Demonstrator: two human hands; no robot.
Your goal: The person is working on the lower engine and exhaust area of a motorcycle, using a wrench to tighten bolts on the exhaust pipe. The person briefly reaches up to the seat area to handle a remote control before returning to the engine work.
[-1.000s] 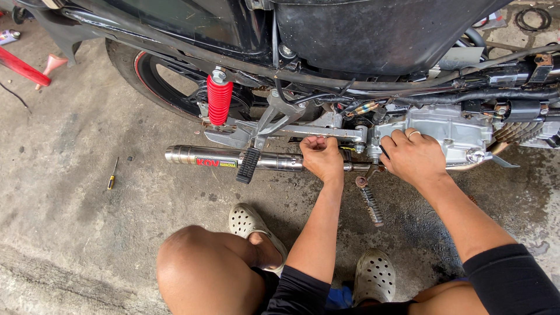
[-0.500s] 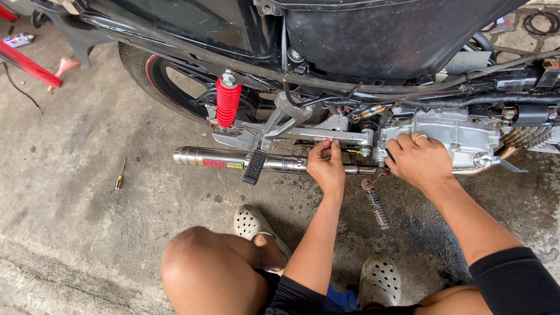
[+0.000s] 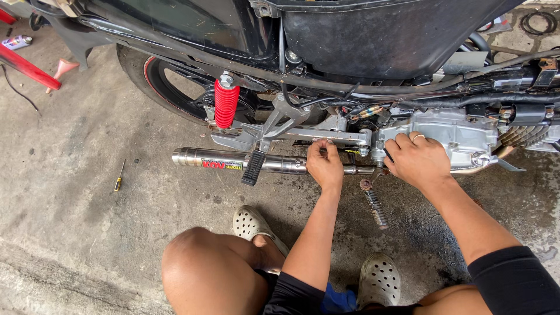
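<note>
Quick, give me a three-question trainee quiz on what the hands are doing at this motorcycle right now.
1. True or false: the right hand rests on the silver engine case.
2. Which part does the left hand grip at? A) red shock absorber B) the bracket just above the exhaust pipe C) rear tyre
3. Fill in: a yellow-handled ____ lies on the concrete floor, left of the pipe.

Key: 1 true; 2 B; 3 screwdriver.
</note>
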